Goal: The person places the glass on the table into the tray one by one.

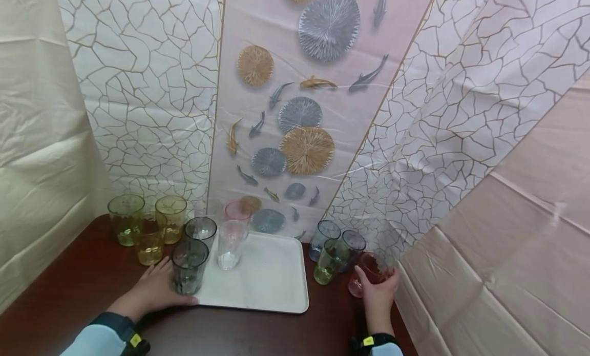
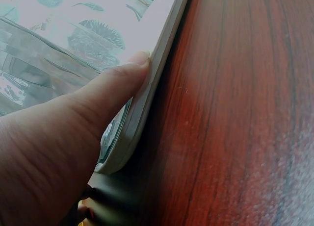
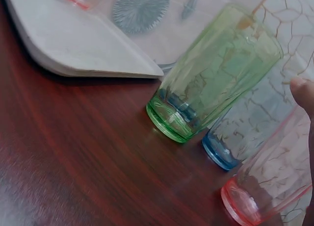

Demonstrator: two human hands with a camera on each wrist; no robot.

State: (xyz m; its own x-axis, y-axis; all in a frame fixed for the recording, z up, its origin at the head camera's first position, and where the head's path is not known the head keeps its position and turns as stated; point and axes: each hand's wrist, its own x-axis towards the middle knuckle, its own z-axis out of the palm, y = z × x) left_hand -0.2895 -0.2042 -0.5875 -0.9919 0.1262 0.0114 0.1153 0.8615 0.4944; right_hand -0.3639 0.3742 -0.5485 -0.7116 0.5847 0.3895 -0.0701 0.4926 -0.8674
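Observation:
A white tray (image 1: 260, 289) lies on the table with grey, clear and pink glasses on its left part. Beside its front left corner is my left hand (image 1: 154, 289), its straight thumb touching the front rim in the left wrist view. Close to that hand stands a dark grey glass (image 1: 190, 274); some fingers are hidden. At the right, my right hand (image 1: 379, 289) holds a red glass (image 1: 356, 285) between thumb and fingers. The glass is upright, and only part of the hand shows in the right wrist view. A green glass (image 3: 211, 74) and a blue glass (image 3: 223, 150) stand near it.
Left of the tray stand a green glass (image 1: 125, 223) and yellow glasses (image 1: 150, 243). A blue glass (image 1: 324, 235) and a purple-blue glass (image 1: 354, 246) are grouped at the right. Patterned cloth (image 1: 276, 141) hangs behind the dark wooden table (image 1: 258, 335).

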